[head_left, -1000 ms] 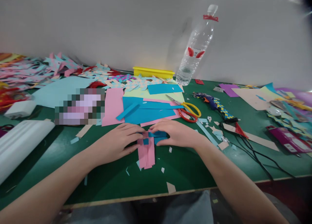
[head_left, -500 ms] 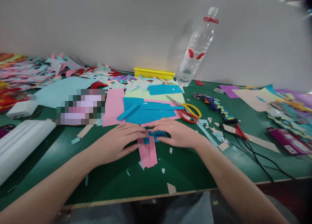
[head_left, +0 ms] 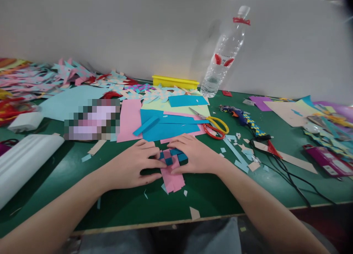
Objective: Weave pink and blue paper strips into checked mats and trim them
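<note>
Taking the woven paper as the clock's centre, a long white object (head_left: 30,162) lies on the green counter (head_left: 217,198) at nine o'clock, with a white plug-like block (head_left: 26,122) just beyond it. At ten o'clock lies a pixelated flat object (head_left: 92,119), and right of it a pink sheet (head_left: 129,121). The left hand (head_left: 129,167) comes in from nine o'clock, its grip apart: thumb away from the fingers, fingertips touching the paper's left edge. In the middle, near the counter's front edge, lies the pink-and-blue woven paper (head_left: 168,161), checkered at its top, its pink strips pointing to six o'clock. A blue sheet (head_left: 176,131) lies at twelve. The right hand (head_left: 197,156) sits at three o'clock, touching the blue strips; I cannot tell whether its grip clamps them. Scissors (head_left: 215,126) with yellow and red handles lie between one and two, a clear bottle (head_left: 224,55) leans at one, and a blue tool (head_left: 239,117) lies at two. Far off at three lies a purple pack (head_left: 328,160).
</note>
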The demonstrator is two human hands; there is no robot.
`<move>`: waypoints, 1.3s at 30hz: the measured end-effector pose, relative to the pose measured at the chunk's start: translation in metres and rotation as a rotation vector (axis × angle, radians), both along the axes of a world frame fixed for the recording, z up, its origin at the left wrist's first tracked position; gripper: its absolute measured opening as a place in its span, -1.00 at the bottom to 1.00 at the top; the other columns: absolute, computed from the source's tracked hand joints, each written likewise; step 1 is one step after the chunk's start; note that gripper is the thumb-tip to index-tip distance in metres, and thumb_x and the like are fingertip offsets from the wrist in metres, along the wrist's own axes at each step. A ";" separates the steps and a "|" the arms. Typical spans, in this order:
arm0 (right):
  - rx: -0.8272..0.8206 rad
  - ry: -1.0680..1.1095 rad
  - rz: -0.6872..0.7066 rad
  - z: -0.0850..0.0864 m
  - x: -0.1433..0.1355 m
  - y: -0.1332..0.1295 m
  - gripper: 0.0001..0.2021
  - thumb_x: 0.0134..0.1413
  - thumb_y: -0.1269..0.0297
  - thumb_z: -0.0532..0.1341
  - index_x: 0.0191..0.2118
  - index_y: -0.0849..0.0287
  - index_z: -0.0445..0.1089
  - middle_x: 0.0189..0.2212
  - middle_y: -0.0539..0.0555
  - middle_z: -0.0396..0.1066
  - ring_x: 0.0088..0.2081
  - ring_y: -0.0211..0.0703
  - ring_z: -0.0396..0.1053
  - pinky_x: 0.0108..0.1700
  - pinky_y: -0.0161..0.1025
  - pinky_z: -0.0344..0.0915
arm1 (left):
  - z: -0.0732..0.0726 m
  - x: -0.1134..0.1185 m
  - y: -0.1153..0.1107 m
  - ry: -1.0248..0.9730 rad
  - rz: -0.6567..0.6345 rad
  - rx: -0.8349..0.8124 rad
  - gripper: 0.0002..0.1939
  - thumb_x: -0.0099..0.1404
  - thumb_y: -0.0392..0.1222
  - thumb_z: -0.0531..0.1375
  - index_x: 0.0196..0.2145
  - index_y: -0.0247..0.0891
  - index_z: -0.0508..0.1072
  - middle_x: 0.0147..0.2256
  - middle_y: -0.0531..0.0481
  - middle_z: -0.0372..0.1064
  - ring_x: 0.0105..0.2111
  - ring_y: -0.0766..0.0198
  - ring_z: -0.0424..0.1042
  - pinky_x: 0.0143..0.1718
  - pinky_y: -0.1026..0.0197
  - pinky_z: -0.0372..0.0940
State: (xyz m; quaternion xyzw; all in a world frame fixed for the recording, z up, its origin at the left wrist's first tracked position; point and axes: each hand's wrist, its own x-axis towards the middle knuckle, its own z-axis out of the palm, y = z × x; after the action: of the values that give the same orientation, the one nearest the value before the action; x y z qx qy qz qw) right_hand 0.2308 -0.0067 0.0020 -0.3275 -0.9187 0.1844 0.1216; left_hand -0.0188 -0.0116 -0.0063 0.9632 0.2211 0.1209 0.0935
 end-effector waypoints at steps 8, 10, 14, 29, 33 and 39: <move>-0.059 -0.012 0.063 0.001 0.008 0.007 -0.38 -0.02 0.00 0.34 0.14 0.16 0.30 0.19 0.20 0.25 0.17 0.09 0.20 0.20 0.07 0.11 | 0.007 0.000 -0.001 -0.019 -0.017 -0.014 -0.81 0.35 -0.15 0.12 -0.19 -0.01 0.55 -0.33 0.01 0.36 -0.31 0.21 0.29 -0.17 0.11 0.10; -0.072 -0.018 0.071 0.002 0.009 0.007 -0.37 -0.02 0.00 0.34 0.15 0.16 0.30 0.21 0.20 0.22 0.19 0.09 0.18 0.19 0.07 0.12 | 0.007 0.001 -0.001 -0.016 -0.027 -0.014 -0.80 0.36 -0.15 0.11 -0.21 -0.03 0.55 -0.33 0.01 0.37 -0.31 0.21 0.29 -0.17 0.11 0.11; -0.086 0.002 0.075 0.008 0.008 0.004 -0.30 0.05 -0.01 0.29 0.26 0.13 0.14 0.27 0.19 0.13 0.26 0.06 0.08 0.23 0.04 0.08 | 0.003 0.000 0.000 -0.031 -0.023 0.001 -0.78 0.38 -0.16 0.09 -0.13 -0.03 0.52 -0.32 0.01 0.41 -0.28 0.20 0.32 -0.15 0.10 0.12; -0.018 -0.016 0.139 0.002 0.005 -0.002 -0.31 -0.06 -0.03 0.34 0.16 0.17 0.25 0.10 0.20 0.26 0.23 0.11 0.05 0.24 0.06 0.02 | -0.012 0.001 0.006 -0.094 0.319 0.031 -0.54 0.27 0.24 0.13 -0.21 -0.22 0.49 -0.35 -0.02 0.42 -0.33 0.16 0.38 -0.27 0.11 0.12; -0.020 -0.023 0.140 0.002 0.005 -0.001 -0.30 -0.06 -0.02 0.34 0.18 0.17 0.24 0.12 0.21 0.24 0.24 0.11 0.04 0.23 0.06 0.03 | -0.016 0.003 0.006 -0.086 0.328 0.022 -0.56 0.25 0.22 0.17 -0.22 -0.23 0.49 -0.36 0.00 0.41 -0.34 0.17 0.38 -0.26 0.11 0.11; -0.017 -0.034 0.128 0.003 0.005 -0.002 -0.26 -0.06 -0.12 0.31 0.19 0.18 0.24 0.14 0.23 0.23 0.23 0.13 0.05 0.22 0.08 0.03 | -0.017 0.000 0.007 -0.090 0.315 -0.039 -0.59 0.21 0.19 0.23 -0.21 -0.21 0.48 -0.34 0.03 0.41 -0.33 0.19 0.39 -0.20 0.10 0.10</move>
State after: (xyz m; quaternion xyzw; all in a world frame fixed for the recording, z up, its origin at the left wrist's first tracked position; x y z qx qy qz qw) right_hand 0.2356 -0.0083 0.0053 -0.2720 -0.9381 0.1940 0.0912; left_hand -0.0184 -0.0042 -0.0234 0.9082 0.3674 0.1730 0.1017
